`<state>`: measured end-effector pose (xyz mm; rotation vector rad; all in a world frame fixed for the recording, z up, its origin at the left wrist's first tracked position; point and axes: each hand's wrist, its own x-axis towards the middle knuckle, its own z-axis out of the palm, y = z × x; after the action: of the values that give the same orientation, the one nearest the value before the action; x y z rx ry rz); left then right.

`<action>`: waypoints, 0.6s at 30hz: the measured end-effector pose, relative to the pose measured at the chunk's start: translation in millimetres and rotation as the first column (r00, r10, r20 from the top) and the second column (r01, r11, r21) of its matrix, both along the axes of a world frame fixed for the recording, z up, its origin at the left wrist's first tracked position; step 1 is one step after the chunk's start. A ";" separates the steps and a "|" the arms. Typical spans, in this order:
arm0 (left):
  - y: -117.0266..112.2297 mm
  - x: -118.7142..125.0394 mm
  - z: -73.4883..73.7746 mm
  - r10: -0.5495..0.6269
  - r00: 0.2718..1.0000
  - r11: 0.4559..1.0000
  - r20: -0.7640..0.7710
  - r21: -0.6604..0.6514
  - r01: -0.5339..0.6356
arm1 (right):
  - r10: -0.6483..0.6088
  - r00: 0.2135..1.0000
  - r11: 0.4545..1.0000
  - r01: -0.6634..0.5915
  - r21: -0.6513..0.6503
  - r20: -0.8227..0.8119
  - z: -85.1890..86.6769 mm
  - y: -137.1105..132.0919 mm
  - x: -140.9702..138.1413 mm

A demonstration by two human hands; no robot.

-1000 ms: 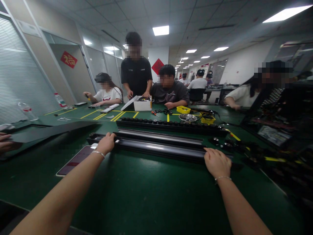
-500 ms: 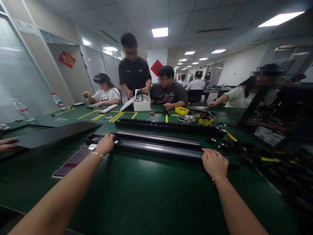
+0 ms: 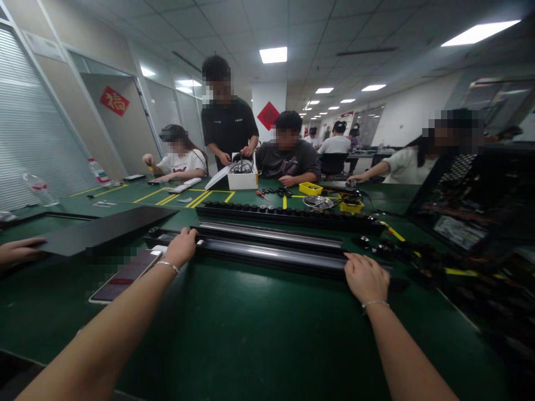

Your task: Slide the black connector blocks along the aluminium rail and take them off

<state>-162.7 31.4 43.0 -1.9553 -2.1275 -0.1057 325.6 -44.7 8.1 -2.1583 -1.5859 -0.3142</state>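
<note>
A long black channel-shaped bar (image 3: 267, 253) with a shiny inner face lies across the green table in front of me. My left hand (image 3: 183, 248) is closed around its left end, fingertips over the far edge. At the other end, my right hand (image 3: 368, 277) grips the bar, its fingers curled over the top. Just behind lies a second, similar bar (image 3: 271, 234). Farther back is a long black strip (image 3: 288, 216) with a row of round black parts along it. A phone (image 3: 125, 277) rests left of the bar, near my left forearm.
A co-worker's hand (image 3: 20, 252) at the left holds a flat dark panel (image 3: 108, 231). Opposite are a white box (image 3: 243, 179), a yellow tray (image 3: 310, 189) and a metal dish (image 3: 317, 203). An open black case (image 3: 463, 206) stands at the right. Several people sit or stand around.
The co-worker's hand and dark panel at the left have shifted slightly to the right. My hands and the bar have barely moved. The standing person's head has turned a little.
</note>
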 end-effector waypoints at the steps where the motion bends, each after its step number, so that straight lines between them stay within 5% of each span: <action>1: -0.7 1.0 0.4 0.003 1.000 1.000 -0.001 0.001 -0.003 | 0.004 1.000 1.000 -0.004 -0.002 -0.003 0.1 -0.2 -0.1; 18: -5.0 5.3 0.6 -0.019 1.000 1.000 0.006 0.019 0.019 | 0.021 0.998 0.998 -0.025 -0.060 -0.065 5.3 -2.4 -1.5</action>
<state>-157.4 26.4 43.6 -1.9672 -2.1039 -0.1352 324.1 -47.1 13.4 -2.1714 -1.6030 -0.1897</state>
